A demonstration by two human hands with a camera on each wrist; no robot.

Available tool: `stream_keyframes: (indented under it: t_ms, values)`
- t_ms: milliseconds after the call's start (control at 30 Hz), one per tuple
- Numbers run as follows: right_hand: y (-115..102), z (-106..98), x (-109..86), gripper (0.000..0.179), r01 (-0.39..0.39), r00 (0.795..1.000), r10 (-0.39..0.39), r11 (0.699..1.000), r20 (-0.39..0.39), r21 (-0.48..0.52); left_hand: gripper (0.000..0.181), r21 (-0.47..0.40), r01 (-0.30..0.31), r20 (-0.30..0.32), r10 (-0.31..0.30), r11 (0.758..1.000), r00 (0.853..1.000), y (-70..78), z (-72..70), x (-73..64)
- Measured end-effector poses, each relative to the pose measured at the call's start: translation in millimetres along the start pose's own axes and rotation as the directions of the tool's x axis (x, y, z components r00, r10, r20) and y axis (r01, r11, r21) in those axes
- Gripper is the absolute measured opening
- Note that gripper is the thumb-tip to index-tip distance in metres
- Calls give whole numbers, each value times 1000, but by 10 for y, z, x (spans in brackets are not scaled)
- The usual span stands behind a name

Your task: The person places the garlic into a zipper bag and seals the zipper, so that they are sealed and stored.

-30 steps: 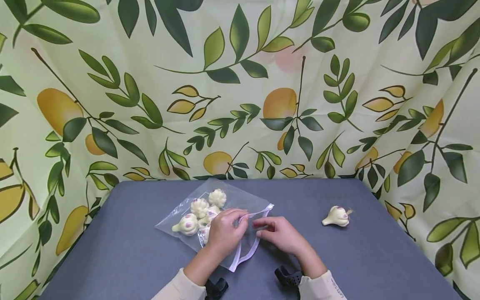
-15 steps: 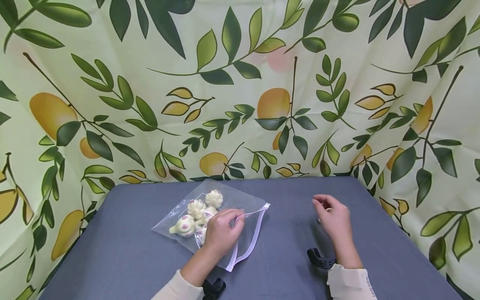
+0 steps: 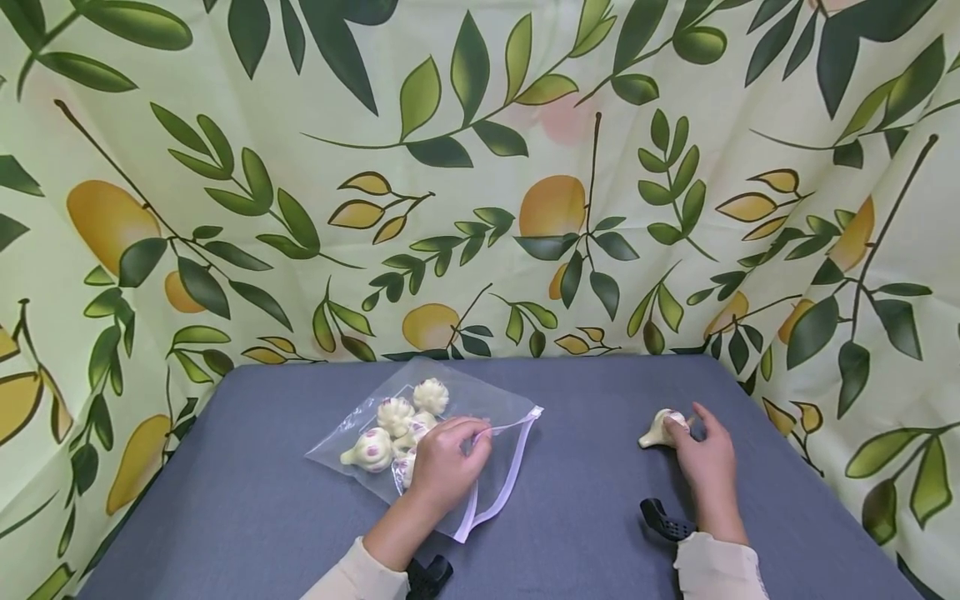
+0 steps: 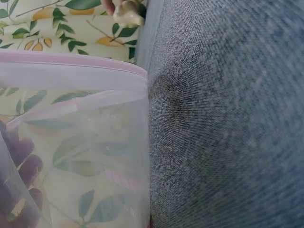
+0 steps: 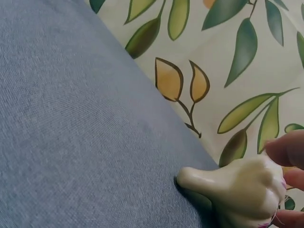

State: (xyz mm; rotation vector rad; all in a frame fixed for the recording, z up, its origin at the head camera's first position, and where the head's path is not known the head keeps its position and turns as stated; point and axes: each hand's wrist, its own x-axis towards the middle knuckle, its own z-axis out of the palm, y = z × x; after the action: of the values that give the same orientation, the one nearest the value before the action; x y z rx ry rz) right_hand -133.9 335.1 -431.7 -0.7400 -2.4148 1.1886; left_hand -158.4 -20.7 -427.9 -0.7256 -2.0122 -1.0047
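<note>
My left hand (image 3: 452, 462) pinches the upper edge of the mouth of a clear zip bag (image 3: 504, 492) lying on the table. Inside the bag sit several garlic bulbs (image 3: 371, 450), white with purple streaks; one is partly hidden behind the hand. Through the plastic, the left wrist view shows the fingers (image 4: 29, 168) of that hand. Off to the right, my right hand (image 3: 708, 467) has thumb and fingers around the root end of a loose garlic bulb (image 3: 660, 429). In the right wrist view this garlic bulb (image 5: 232, 187) lies with its stem on the cloth.
A grey-blue cloth covers the table (image 3: 570, 533). Behind and beside it hangs a curtain (image 3: 480, 183) printed with leaves and fruit. Each wrist wears a black strap mount (image 3: 663, 521). The bag's white zip strip (image 3: 517, 467) curves open toward the right.
My right hand has left the bag's mouth, travelled right and come down onto the loose garlic bulb, taking it between thumb and fingers. The left hand has stayed on the bag's edge.
</note>
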Motion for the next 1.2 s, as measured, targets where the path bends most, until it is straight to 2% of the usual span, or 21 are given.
stream_keyframes:
  t_ms: [133,533,967,1200]
  values:
    - [-17,24,-9,65,7,998,-6,1000,61,-16,7,3,1,2,-1,1000,1000,-9,6,0]
    - [-23,64,-21,55,15,996,-12,999,86,-36,7,-2,13,11,-13,1000,1000,20,-4,17]
    - [-17,103,-24,76,57,983,-50,998,175,-35,8,-5,41,32,-41,999,999,18,-9,3]
    - [-23,130,-30,84,72,973,-62,997,220,-38,7,4,15,14,-15,1000,1000,15,-14,9]
